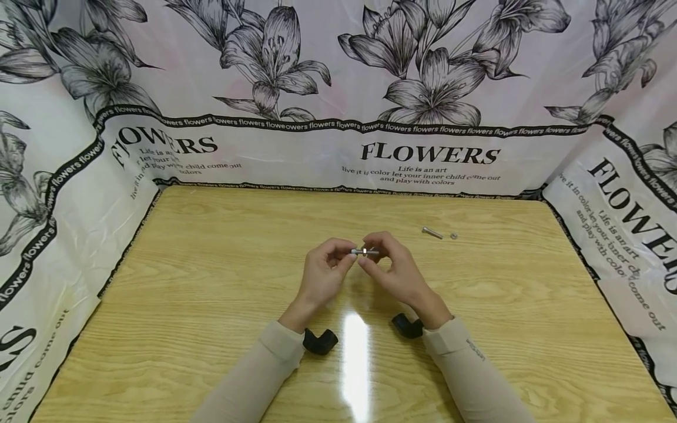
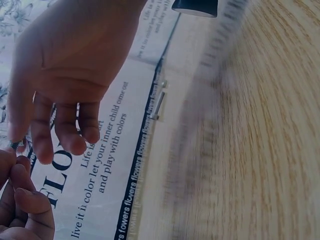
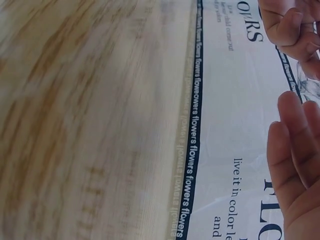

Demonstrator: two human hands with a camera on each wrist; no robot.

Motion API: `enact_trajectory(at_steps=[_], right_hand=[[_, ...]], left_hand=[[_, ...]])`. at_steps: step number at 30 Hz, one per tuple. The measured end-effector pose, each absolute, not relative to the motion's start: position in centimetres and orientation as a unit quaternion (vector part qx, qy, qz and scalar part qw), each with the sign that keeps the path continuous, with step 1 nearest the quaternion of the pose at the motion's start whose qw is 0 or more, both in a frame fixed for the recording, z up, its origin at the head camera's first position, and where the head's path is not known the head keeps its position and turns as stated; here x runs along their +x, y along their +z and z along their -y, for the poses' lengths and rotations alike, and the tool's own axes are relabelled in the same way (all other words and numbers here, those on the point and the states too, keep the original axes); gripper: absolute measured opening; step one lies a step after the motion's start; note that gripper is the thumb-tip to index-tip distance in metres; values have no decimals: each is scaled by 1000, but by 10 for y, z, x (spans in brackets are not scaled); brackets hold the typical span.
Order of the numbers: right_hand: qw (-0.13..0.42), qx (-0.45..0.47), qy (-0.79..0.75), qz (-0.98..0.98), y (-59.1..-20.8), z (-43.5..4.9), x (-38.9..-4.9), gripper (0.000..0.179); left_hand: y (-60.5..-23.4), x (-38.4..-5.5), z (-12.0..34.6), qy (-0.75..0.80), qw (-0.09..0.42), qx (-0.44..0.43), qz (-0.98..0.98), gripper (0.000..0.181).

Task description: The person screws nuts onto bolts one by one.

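Over the middle of the table, my left hand (image 1: 324, 273) pinches the head end of a metal bolt (image 1: 374, 252) between thumb and index finger. The bolt lies level, its threaded end pointing right, and a nut (image 1: 364, 251) sits around its shank. The thumb and index finger of my right hand (image 1: 394, 273) pinch at the nut from either side. In the left wrist view the other fingers (image 2: 70, 135) of the right hand extend loosely. Fingertips hide most of the bolt in both wrist views.
A second bolt (image 1: 432, 232) lies on the wooden table (image 1: 211, 305), behind and right of my hands, with a loose nut (image 1: 453, 235) beside it. Black wrist devices (image 1: 319, 342) sit at both cuffs. Flower-printed cloth (image 1: 296, 153) walls the back and sides.
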State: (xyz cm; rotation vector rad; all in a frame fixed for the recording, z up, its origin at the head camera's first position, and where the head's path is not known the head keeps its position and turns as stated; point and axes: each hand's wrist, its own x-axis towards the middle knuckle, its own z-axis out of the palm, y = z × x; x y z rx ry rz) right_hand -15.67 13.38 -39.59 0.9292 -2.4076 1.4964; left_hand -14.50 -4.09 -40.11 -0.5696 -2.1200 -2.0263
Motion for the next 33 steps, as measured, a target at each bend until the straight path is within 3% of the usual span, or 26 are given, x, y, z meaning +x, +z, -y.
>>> enact_trajectory(at_steps=[11,19,23,30,33], right_hand=[[104,327,466,815,-394,-134,-157,6],[71,295,471,829,-394,-134,-156,6],[61,290,489,820,-395,-135,-155,20],[95,322,478,812,-397,-135,-157,7],[99,323,474,813,-398,-135,-159,11]], left_hand=[[-400,-144,40,-671,77,-186,714,13],[-401,-144,40,-675,78,-193,708,12],[-401,-143,40,-675,77,-194,708,12],[-401,-143,40,-675,73,-192,709,12],[-401,-143,39,-673,72,-190,711,12]])
